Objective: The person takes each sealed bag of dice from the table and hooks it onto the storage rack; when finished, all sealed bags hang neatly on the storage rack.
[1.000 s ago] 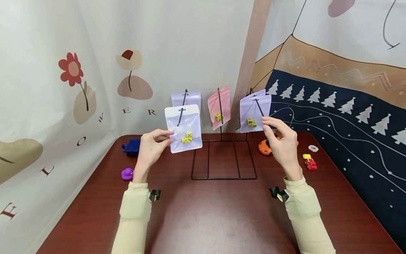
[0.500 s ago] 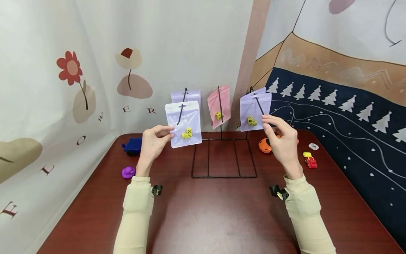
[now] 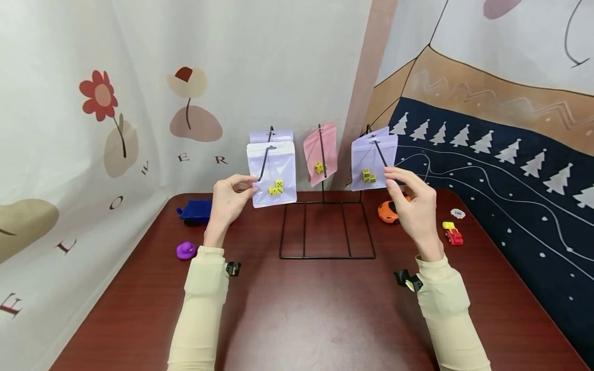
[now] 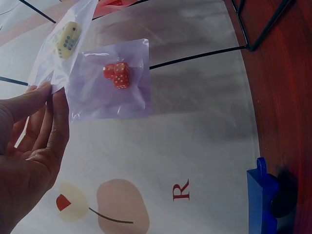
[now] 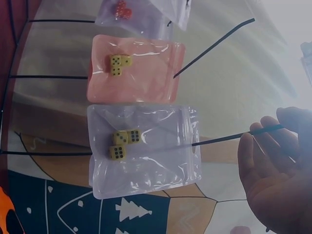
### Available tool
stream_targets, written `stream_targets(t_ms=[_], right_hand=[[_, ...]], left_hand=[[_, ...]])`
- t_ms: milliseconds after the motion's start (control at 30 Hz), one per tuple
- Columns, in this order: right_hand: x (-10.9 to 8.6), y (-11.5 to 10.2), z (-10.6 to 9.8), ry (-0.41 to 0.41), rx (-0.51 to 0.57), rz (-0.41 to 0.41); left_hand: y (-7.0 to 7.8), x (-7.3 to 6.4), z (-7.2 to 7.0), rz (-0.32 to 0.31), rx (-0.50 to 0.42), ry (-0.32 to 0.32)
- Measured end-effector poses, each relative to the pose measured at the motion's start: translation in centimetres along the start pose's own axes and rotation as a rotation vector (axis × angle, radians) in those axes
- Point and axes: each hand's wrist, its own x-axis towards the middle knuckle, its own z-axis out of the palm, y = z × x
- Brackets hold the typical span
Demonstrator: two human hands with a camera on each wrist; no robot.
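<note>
My left hand [image 3: 228,203] pinches the left edge of a pale purple zip bag [image 3: 283,165] with yellow dice [image 3: 276,188] in its bottom. The left hook [image 3: 263,165] of a black wire rack [image 3: 327,257] runs through the bag's hang hole. Behind it on that hook hangs another purple bag [image 4: 97,100], holding red dice [image 4: 119,75] in the left wrist view. With thumb and fingers my right hand [image 3: 414,206] pinches the tip of the right hook [image 5: 219,139]. Purple bags, the front one [image 5: 156,168] with yellow dice, hang on that hook.
A pink bag [image 3: 327,141] with yellow dice hangs on the middle hook. On the brown table [image 3: 315,314] sit a blue toy cart [image 3: 195,212], a purple duck [image 3: 186,251], an orange toy car [image 3: 387,212], a red and yellow toy [image 3: 454,236] and a white token [image 3: 458,213].
My left hand has moved up and slightly right with the front purple bag, which now sits further back along the left hook. The right hand stays at its hook tip.
</note>
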Motion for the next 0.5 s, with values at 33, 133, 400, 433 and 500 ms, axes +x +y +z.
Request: stream_targets(t_ms=[33, 133, 400, 433, 500], right_hand=[[0.0, 0.0, 0.0, 0.004, 0.004, 0.0], [0.1, 0.0, 0.1, 0.007, 0.01, -0.006], [-0.2, 0.0, -0.1, -0.003, -0.006, 0.003], [-0.2, 0.0, -0.1, -0.006, -0.007, 0.004], [-0.1, -0.1, -0.2, -0.009, -0.006, 0.004]], left_hand=[[-0.1, 0.2, 0.0, 0.005, 0.01, 0.003], [-0.2, 0.5, 0.2, 0.02, 0.029, 0.011], [-0.5, 1.2, 0.7, 0.031, 0.032, 0.041], [-0.5, 1.3, 0.7, 0.025, 0.026, 0.042], [-0.5, 1.6, 0.9, 0.009, 0.01, 0.042]])
